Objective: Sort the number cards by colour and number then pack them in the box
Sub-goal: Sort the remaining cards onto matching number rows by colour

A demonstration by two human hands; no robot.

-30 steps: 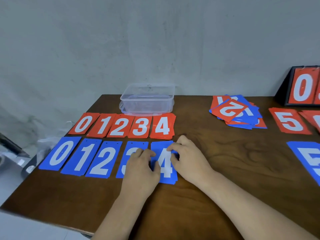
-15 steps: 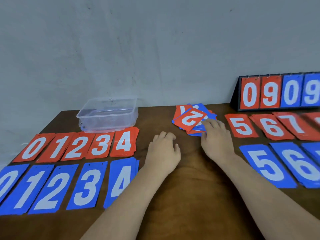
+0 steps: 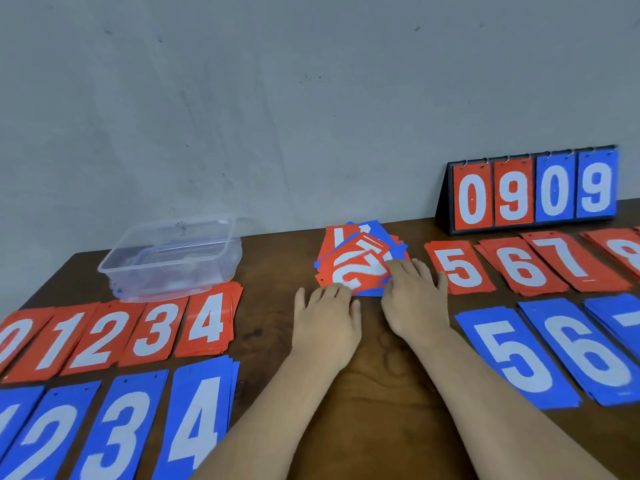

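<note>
Both hands lie palm-down on the table. The left hand touches the near edge of a loose mixed pile of red and blue cards at 12 o'clock, and the right hand rests on the pile's right edge. A clear box sits at 10 o'clock and a flip scoreboard at 2. The low-number stacks lie at 8 o'clock, the high-number stacks at 4.

just one head cam, wide-angle, up over the near side of the table, tilted forward and down toward the wall; it's close in, left hand and right hand land about mid-frame
</note>
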